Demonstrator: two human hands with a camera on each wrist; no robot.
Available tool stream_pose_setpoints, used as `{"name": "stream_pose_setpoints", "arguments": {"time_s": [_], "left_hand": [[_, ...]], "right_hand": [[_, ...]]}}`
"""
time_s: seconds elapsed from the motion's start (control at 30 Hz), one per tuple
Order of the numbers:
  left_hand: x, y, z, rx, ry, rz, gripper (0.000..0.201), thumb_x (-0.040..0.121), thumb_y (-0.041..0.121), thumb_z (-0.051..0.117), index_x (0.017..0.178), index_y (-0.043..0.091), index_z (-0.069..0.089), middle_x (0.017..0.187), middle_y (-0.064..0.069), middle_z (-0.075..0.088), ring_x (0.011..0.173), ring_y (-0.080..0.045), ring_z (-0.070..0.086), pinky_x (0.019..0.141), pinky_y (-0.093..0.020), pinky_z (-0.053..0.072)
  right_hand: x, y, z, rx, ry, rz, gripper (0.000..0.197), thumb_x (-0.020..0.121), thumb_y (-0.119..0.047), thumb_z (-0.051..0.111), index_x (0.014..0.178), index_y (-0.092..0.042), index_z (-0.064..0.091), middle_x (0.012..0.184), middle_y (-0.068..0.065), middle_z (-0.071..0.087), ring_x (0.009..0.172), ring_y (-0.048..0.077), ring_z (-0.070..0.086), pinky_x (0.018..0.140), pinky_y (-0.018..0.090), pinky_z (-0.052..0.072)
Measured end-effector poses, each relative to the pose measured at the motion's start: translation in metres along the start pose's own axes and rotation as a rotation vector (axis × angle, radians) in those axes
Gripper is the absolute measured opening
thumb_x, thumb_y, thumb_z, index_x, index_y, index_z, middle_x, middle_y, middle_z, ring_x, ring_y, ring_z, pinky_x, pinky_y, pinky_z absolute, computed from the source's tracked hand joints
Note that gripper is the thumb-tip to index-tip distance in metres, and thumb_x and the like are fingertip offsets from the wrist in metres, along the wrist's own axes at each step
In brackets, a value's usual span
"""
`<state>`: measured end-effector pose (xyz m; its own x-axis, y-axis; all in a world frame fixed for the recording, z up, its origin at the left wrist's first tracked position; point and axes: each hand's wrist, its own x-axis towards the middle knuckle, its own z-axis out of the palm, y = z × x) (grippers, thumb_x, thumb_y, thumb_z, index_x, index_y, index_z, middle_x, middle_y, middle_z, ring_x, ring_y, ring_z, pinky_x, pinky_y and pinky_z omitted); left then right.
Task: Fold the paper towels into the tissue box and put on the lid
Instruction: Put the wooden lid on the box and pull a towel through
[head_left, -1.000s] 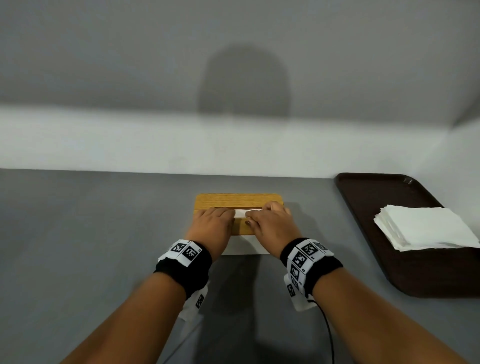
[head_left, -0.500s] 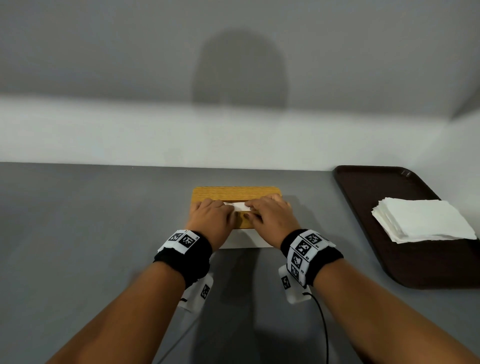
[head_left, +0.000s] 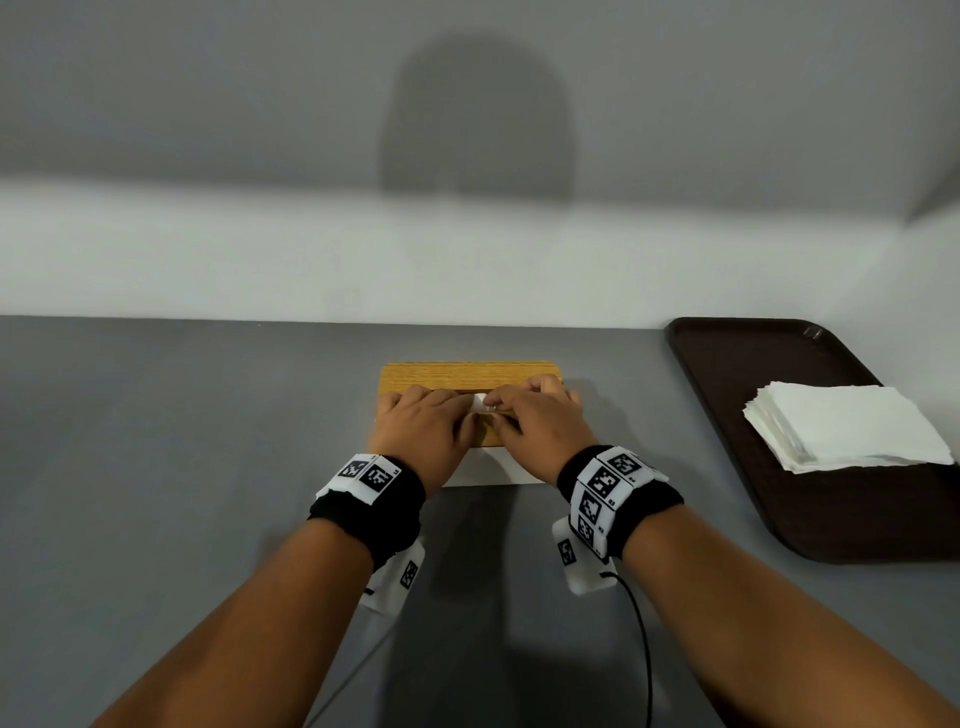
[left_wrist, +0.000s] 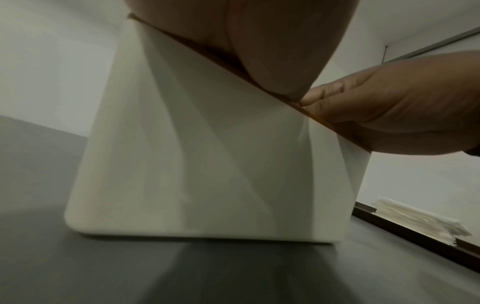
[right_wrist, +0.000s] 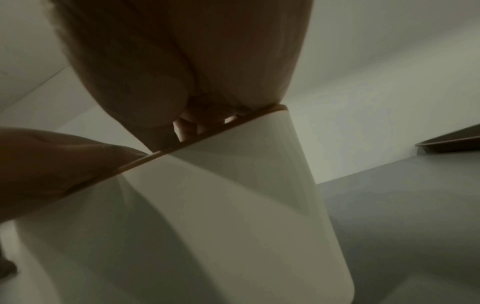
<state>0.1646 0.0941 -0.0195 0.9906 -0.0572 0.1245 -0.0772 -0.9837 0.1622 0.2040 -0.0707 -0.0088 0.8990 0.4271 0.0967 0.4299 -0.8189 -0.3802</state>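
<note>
A white tissue box (head_left: 493, 470) stands on the grey table with its wooden lid (head_left: 467, 373) on top. Both hands lie on the lid, over its middle. My left hand (head_left: 436, 410) rests on the lid's left half with its fingers laid fairly flat. My right hand (head_left: 514, 410) is on the right half, fingers curled, pinching a small white tip of paper towel (head_left: 479, 401) that shows between the hands. From the left wrist view the box wall (left_wrist: 207, 164) fills the frame, and the right hand (left_wrist: 389, 107) sits on the lid's edge. The slot is hidden.
A dark brown tray (head_left: 727, 374) lies at the right with a stack of white paper towels (head_left: 852, 426) on it. A pale wall runs along the table's far edge. A black cable hangs from my right wrist.
The hands have drawn closer together over the lid's middle. The white strip of paper showing between them is shorter than before. The box has not moved.
</note>
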Motion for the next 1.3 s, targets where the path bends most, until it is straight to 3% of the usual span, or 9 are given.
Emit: {"name": "stream_pose_setpoints", "arguments": {"time_s": [0.2,0.37,0.47,0.6,0.73,0.93,1.07,1.17,1.3], "left_hand": [[0.004,0.003,-0.005,-0.122,-0.050,-0.058,0.034,0.096,0.044,0.031,0.113,0.039,0.061,0.113,0.017,0.067,0.107,-0.020,0.048,0.086,-0.038,0.027],[0.009,0.003,-0.007,-0.194,-0.061,-0.122,0.034,0.093,0.043,0.038,0.115,0.038,0.063,0.104,0.009,0.070,0.105,-0.022,0.049,0.090,-0.040,0.030],[0.012,0.005,-0.008,-0.238,-0.056,-0.183,0.031,0.094,0.043,0.041,0.114,0.039,0.064,0.101,0.007,0.068,0.108,-0.022,0.049,0.091,-0.038,0.029],[0.019,0.009,-0.010,-0.252,-0.059,-0.273,0.023,0.093,0.044,0.043,0.098,0.037,0.064,0.093,0.004,0.065,0.105,-0.023,0.053,0.089,-0.037,0.033],[0.025,0.012,-0.010,-0.311,-0.032,-0.295,0.017,0.090,0.036,0.048,0.078,0.031,0.059,0.083,0.007,0.060,0.098,-0.023,0.054,0.084,-0.037,0.044],[0.015,0.007,0.000,-0.168,0.137,0.001,0.018,0.093,0.030,0.050,0.089,0.022,0.066,0.092,0.004,0.066,0.094,-0.026,0.052,0.078,-0.038,0.040],[0.017,0.001,-0.001,-0.310,0.229,0.049,0.027,0.086,0.033,0.045,0.089,0.016,0.066,0.088,-0.002,0.066,0.085,-0.029,0.056,0.074,-0.038,0.044],[0.025,-0.009,-0.005,-0.352,0.108,0.053,0.024,0.084,0.027,0.057,0.107,0.021,0.065,0.102,0.001,0.067,0.097,-0.024,0.057,0.085,-0.035,0.044],[0.031,-0.018,-0.006,-0.264,-0.012,0.168,0.043,0.077,0.046,0.039,0.104,0.029,0.067,0.102,0.006,0.067,0.094,-0.022,0.060,0.085,-0.032,0.042]], "right_hand": [[0.006,0.006,0.001,0.096,-0.019,0.037,0.023,0.092,-0.037,0.056,0.114,-0.033,0.063,0.099,-0.016,0.067,0.123,0.012,0.041,0.103,0.037,0.032],[0.014,0.004,-0.009,0.362,0.042,0.100,0.009,0.090,-0.025,0.063,0.094,-0.021,0.070,0.091,-0.009,0.067,0.089,0.007,0.058,0.070,0.014,0.041],[0.020,0.003,-0.018,0.351,0.037,0.097,0.010,0.090,-0.018,0.064,0.091,-0.015,0.073,0.088,-0.005,0.068,0.082,0.009,0.059,0.068,0.016,0.041],[0.026,0.005,-0.018,0.268,-0.010,0.056,0.016,0.089,-0.012,0.062,0.097,-0.016,0.075,0.089,-0.006,0.069,0.081,0.007,0.059,0.066,0.006,0.038],[0.033,0.003,-0.016,0.182,-0.007,0.009,0.022,0.085,-0.008,0.064,0.102,-0.017,0.075,0.093,0.003,0.068,0.087,0.019,0.062,0.082,0.027,0.051],[0.037,0.007,-0.014,0.111,-0.056,-0.038,0.011,0.086,-0.017,0.065,0.092,-0.021,0.072,0.095,0.003,0.054,0.097,0.025,0.056,0.082,0.031,0.046],[0.035,0.007,-0.018,0.092,-0.052,-0.084,0.008,0.088,-0.013,0.063,0.085,-0.017,0.069,0.092,-0.001,0.050,0.092,0.021,0.051,0.077,0.029,0.041],[0.029,0.005,-0.022,0.077,-0.048,-0.165,0.011,0.090,-0.009,0.056,0.086,-0.015,0.064,0.089,-0.001,0.056,0.085,0.018,0.051,0.076,0.032,0.044],[0.021,0.005,-0.021,0.042,-0.103,-0.235,0.010,0.093,-0.011,0.047,0.089,-0.016,0.054,0.086,0.003,0.062,0.081,0.022,0.053,0.072,0.041,0.048]]}}
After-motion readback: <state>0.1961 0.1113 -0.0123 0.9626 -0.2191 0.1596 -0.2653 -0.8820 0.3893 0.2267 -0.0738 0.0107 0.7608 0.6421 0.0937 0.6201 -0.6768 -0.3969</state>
